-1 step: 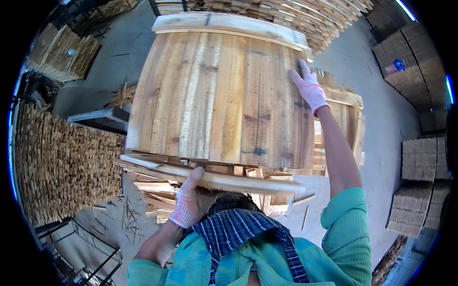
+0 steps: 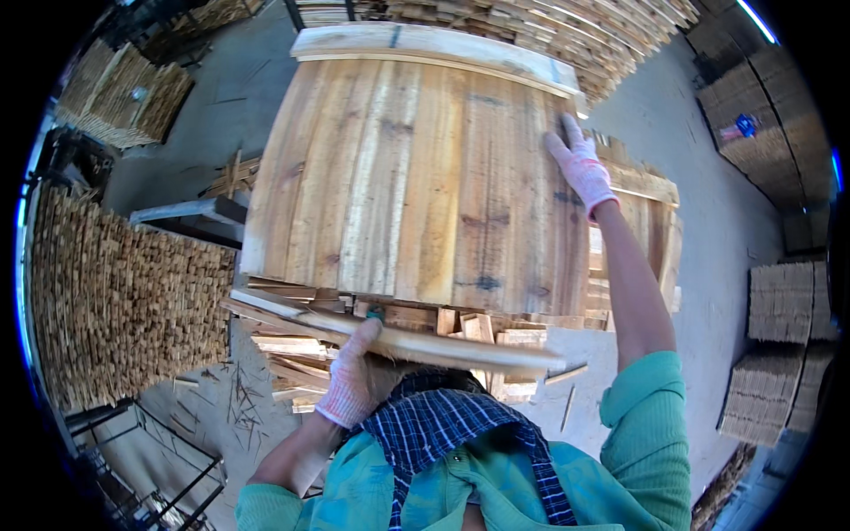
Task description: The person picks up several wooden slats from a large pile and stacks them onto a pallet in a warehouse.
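In front of me lies a broad row of pale and brown wooden boards (image 2: 425, 186), side by side with their lengths running away from me. A whitish plank (image 2: 434, 44) lies crosswise along their far end. My left hand (image 2: 348, 380), in a pale knit glove, is closed round a loose wooden plank (image 2: 416, 340) close to my body, thumb over its top edge. That plank runs crosswise below the boards' near ends, blurred toward its right end. My right hand (image 2: 582, 173), gloved too, rests with fingers stretched on the row's right edge. It grips nothing.
Wood offcuts (image 2: 288, 365) are heaped beneath the boards. A tall lumber stack (image 2: 124, 292) rises at left, beside a metal frame (image 2: 190, 212). More lumber (image 2: 531, 35) is piled beyond. At right stand bundled stacks (image 2: 779, 301). Scraps (image 2: 243, 407) litter the floor.
The whole view has shifted slightly right. The plank in my left hand has tipped a little, its right end lower. My right hand keeps its place on the boards.
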Demonstrator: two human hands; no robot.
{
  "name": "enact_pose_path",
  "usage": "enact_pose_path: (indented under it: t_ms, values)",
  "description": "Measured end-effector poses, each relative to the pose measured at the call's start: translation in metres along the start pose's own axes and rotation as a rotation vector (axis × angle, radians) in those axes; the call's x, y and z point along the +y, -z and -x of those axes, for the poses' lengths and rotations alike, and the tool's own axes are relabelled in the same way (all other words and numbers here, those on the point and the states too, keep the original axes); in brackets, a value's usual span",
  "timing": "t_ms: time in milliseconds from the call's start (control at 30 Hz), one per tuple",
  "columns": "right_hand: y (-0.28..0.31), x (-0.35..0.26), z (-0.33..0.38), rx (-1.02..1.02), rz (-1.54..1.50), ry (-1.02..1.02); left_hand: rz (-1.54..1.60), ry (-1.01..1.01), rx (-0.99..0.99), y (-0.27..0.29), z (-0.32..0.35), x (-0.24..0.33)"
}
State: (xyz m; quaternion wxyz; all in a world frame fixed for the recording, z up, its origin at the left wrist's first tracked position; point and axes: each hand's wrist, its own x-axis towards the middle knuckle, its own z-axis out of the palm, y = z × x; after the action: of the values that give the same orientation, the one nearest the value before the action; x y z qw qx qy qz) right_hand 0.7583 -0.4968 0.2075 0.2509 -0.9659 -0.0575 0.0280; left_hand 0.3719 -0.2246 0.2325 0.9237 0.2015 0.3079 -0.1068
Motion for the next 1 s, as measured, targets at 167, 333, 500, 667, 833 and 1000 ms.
enact_pose_path:
  t_ms: [167,333,500,667,833,1000]
  values:
    - [0.001,0.006,-0.008,-0.096,-0.025,0.026,0.206,0.134,0.037,0.061,-0.006,-0.027]
    - [-0.002,0.002,-0.011,-0.091,0.02,0.079,0.193,-0.023,-0.1,0.034,-0.067,-0.028]
    - [-0.005,0.009,-0.005,-0.022,0.014,0.095,0.179,-0.004,-0.035,0.036,-0.069,-0.034]
    - [0.012,-0.047,0.035,0.218,0.228,0.284,0.106,0.074,-0.131,0.013,-0.002,0.005]
    - [0.065,-0.142,0.152,-0.64,-0.106,0.614,0.145,-0.032,0.047,-0.014,0.077,0.055]
    - [0.1,-0.163,0.212,-1.186,-0.343,0.648,-0.063,-0.265,-0.196,-0.062,0.047,0.08]
